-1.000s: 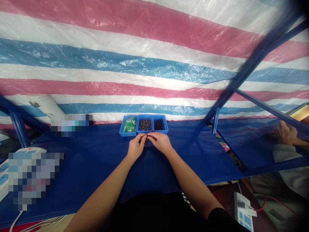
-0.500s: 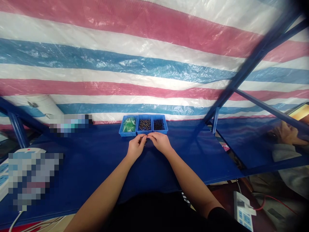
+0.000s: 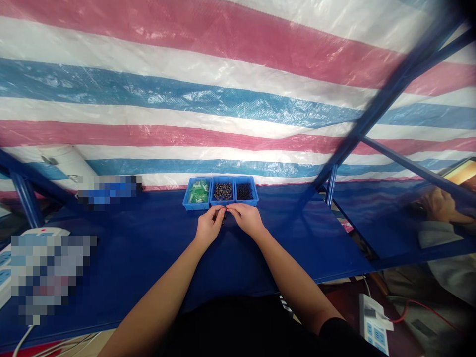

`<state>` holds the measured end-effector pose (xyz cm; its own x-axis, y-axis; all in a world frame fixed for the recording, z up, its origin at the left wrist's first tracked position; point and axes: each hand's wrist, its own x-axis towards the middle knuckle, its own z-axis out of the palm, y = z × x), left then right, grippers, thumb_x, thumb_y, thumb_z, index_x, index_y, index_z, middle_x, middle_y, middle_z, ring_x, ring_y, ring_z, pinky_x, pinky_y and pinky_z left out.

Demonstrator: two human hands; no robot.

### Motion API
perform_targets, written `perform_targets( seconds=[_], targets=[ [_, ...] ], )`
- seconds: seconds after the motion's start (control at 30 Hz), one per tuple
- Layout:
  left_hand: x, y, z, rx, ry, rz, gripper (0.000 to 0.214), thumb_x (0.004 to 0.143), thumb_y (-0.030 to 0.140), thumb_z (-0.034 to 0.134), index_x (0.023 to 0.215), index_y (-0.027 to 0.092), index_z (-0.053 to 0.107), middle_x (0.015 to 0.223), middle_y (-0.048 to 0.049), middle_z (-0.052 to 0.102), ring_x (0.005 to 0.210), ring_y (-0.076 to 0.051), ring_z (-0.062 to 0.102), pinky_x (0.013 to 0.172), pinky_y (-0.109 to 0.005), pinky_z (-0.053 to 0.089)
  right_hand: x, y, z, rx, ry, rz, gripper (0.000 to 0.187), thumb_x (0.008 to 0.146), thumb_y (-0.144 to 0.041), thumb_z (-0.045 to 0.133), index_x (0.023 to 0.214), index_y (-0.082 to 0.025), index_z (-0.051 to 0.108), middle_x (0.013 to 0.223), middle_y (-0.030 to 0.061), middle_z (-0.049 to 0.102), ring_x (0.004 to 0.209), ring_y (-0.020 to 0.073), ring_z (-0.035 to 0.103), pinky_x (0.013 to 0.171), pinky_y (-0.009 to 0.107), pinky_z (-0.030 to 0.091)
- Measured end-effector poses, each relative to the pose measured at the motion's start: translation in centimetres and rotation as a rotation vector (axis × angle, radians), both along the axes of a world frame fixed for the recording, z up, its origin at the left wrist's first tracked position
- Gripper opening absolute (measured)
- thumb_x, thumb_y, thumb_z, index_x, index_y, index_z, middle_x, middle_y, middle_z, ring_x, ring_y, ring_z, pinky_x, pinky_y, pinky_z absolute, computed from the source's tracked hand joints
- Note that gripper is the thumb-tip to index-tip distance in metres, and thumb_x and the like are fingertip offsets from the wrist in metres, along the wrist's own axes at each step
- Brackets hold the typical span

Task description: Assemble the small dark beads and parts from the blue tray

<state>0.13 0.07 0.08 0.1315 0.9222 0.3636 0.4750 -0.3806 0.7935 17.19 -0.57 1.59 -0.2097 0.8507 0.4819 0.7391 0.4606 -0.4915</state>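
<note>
My left hand (image 3: 209,224) and my right hand (image 3: 246,218) meet fingertip to fingertip, just in front of three small blue bins. Both are closed in a pinch; whatever lies between the fingers is too small to make out. A few tiny dark pieces (image 3: 224,218) show beneath the fingertips. The left bin (image 3: 197,206) contains green and white packets (image 3: 199,191). Small dark and brass-coloured parts (image 3: 223,191) fill the middle bin (image 3: 222,203). In the right bin (image 3: 247,202) lie small black parts (image 3: 244,191).
The bins stand on a blue table (image 3: 148,258) before a striped plastic sheet (image 3: 208,134). A power strip (image 3: 48,232) and blurred-out items lie at left. Blue metal bars (image 3: 345,148) slant up at right; beyond them another person's hands (image 3: 442,204) show. Another power strip (image 3: 375,325) is at lower right.
My hands keep nearly the same pose and place, fingertips together. Nothing else has visibly moved apart from a very slight shift of the view.
</note>
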Motion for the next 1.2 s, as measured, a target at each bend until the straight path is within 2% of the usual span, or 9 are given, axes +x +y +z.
perform_targets(
  seconds=[0.17, 0.43, 0.6, 0.67, 0.8, 0.9, 0.97, 1.07, 1.2],
  targets=[
    [0.0, 0.0, -0.1, -0.011, -0.003, -0.009, 0.032, 0.091, 0.044, 0.048, 0.105, 0.02, 0.064, 0.068, 0.0002, 0.066, 0.061, -0.013, 0.063, 0.06, -0.022, 0.049, 0.0, 0.0, 0.1, 0.015, 0.007, 0.023, 0.032, 0.098, -0.036, 0.041, 0.107, -0.026, 0.069, 0.107, 0.0, 0.072, 0.098, 0.0146, 0.066, 0.09, 0.023, 0.047],
    [0.0, -0.1, 0.2, 0.003, -0.026, 0.017, 0.031, 0.09, 0.044, 0.049, 0.101, 0.02, 0.065, 0.068, 0.0007, 0.066, 0.059, -0.013, 0.062, 0.059, -0.022, 0.048, -0.2, 0.1, -0.2, 0.012, 0.031, -0.002, 0.029, 0.096, -0.038, 0.046, 0.108, -0.028, 0.07, 0.107, -0.0001, 0.072, 0.097, 0.0153, 0.067, 0.093, 0.024, 0.048],
    [-0.2, -0.2, 0.5, 0.014, -0.008, 0.037, 0.031, 0.091, 0.044, 0.047, 0.096, 0.019, 0.066, 0.066, 0.0007, 0.065, 0.058, -0.012, 0.06, 0.058, -0.021, 0.046, 0.1, -0.1, -0.6, 0.079, 0.107, 0.004, 0.03, 0.095, -0.039, 0.046, 0.107, -0.026, 0.07, 0.104, 0.0019, 0.072, 0.094, 0.0161, 0.068, 0.089, 0.026, 0.05],
    [-0.3, -0.2, 0.7, 0.019, -0.014, 0.073, 0.032, 0.092, 0.043, 0.044, 0.095, 0.019, 0.066, 0.062, 0.0012, 0.063, 0.055, -0.012, 0.059, 0.058, -0.021, 0.045, 0.3, -0.1, -0.9, 0.12, 0.159, -0.036, 0.032, 0.095, -0.04, 0.046, 0.107, -0.024, 0.071, 0.102, 0.005, 0.073, 0.09, 0.018, 0.068, 0.087, 0.03, 0.052],
    [-0.4, -0.3, 0.9, 0.03, -0.015, 0.113, 0.032, 0.093, 0.042, 0.043, 0.093, 0.019, 0.066, 0.057, 0.002, 0.059, 0.052, -0.012, 0.057, 0.057, -0.021, 0.045, 0.1, 0.0, -0.8, 0.189, 0.25, -0.221, 0.04, 0.094, -0.046, 0.044, 0.106, -0.02, 0.072, 0.093, 0.0116, 0.073, 0.077, 0.0222, 0.068, 0.082, 0.038, 0.053],
    [-0.4, -0.4, 0.9, 0.042, -0.013, 0.131, 0.032, 0.092, 0.042, 0.044, 0.092, 0.019, 0.067, 0.056, 0.0019, 0.059, 0.052, -0.012, 0.057, 0.056, -0.021, 0.045, -0.6, 0.5, -0.1, 0.076, 0.194, -0.313, 0.045, 0.093, -0.051, 0.043, 0.121, -0.021, 0.065, 0.087, 0.0083, 0.073, 0.078, 0.02, 0.067, 0.081, 0.032, 0.051],
    [-0.4, -0.4, 0.9, 0.044, -0.015, 0.15, 0.032, 0.092, 0.042, 0.045, 0.091, 0.019, 0.067, 0.057, 0.0017, 0.06, 0.053, -0.013, 0.057, 0.055, -0.021, 0.045, -0.9, 0.7, 0.2, -0.007, 0.117, -0.327, 0.044, 0.092, -0.051, 0.046, 0.12, -0.023, 0.065, 0.08, 0.0046, 0.072, 0.074, 0.0178, 0.066, 0.076, 0.028, 0.051],
    [-0.4, -0.4, 0.8, 0.047, -0.02, 0.161, 0.031, 0.091, 0.042, 0.045, 0.091, 0.019, 0.067, 0.058, 0.0011, 0.062, 0.055, -0.013, 0.059, 0.056, -0.021, 0.045, -0.8, 0.8, 0.2, -0.086, -0.009, -0.205, 0.028, 0.093, -0.038, 0.048, 0.107, -0.027, 0.069, 0.086, 0.0019, 0.072, 0.077, 0.0162, 0.066, 0.074, 0.025, 0.05],
    [-0.4, -0.2, 0.6, 0.048, -0.025, 0.157, 0.031, 0.091, 0.041, 0.046, 0.09, 0.019, 0.067, 0.062, 0.0003, 0.064, 0.059, -0.013, 0.061, 0.057, -0.02, 0.046, -0.8, 0.5, -0.4, -0.197, -0.179, -0.009, 0.024, 0.089, -0.03, 0.055, 0.109, -0.028, 0.068, 0.098, 0.0026, 0.07, 0.086, 0.0172, 0.065, 0.075, 0.026, 0.049]
  ],
)
